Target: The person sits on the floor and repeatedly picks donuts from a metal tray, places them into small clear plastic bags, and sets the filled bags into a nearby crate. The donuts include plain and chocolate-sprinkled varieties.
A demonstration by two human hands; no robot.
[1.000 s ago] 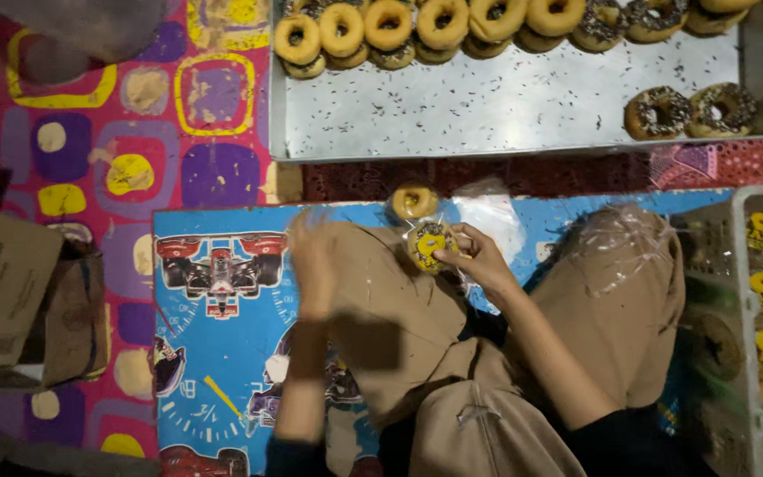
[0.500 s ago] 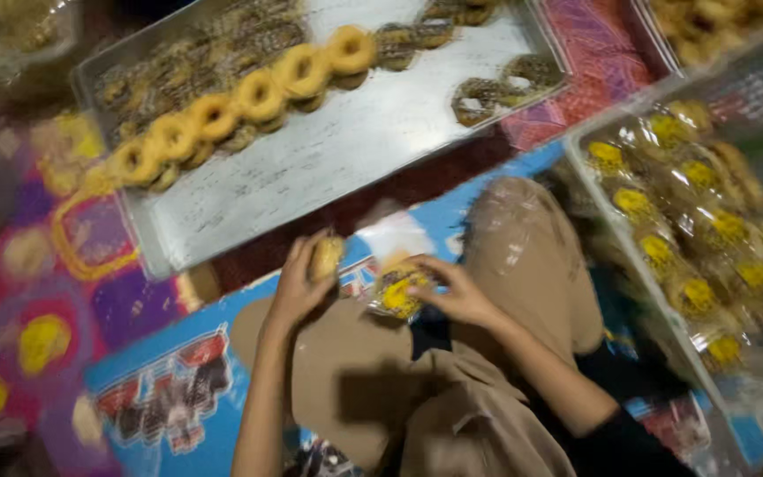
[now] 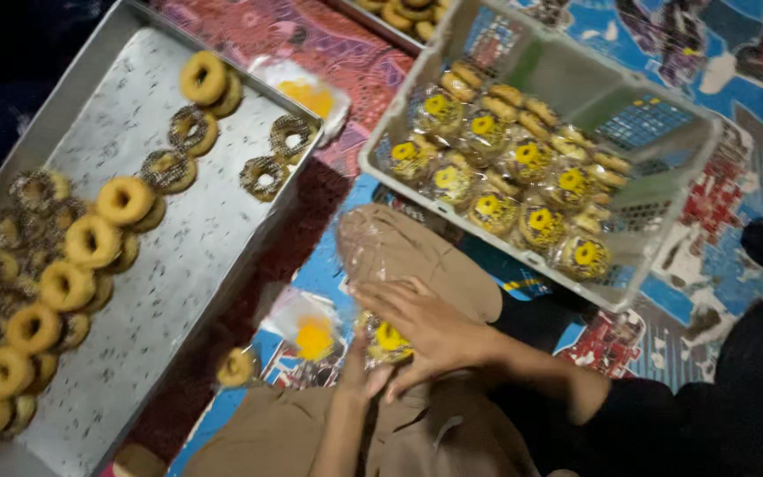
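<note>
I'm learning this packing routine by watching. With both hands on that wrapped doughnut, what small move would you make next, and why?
Probably finish closing the wrapper. Both the right hand and left hand grip the wrapped doughnut over the lap, so it looks not yet done. The white crate to the right already holds similar wrapped doughnuts, so it would likely go there afterwards.

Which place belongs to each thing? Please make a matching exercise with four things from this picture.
Things:
1. metal tray
2. white crate
3. loose doughnut
4. wrapped doughnut

Places:
A. between the right hand and left hand
B. on the mat beside the tray's edge
C. upper right, holding wrapped doughnuts
D. left side, holding rows of bare doughnuts

Pairs: 1-D, 2-C, 3-B, 4-A
</note>
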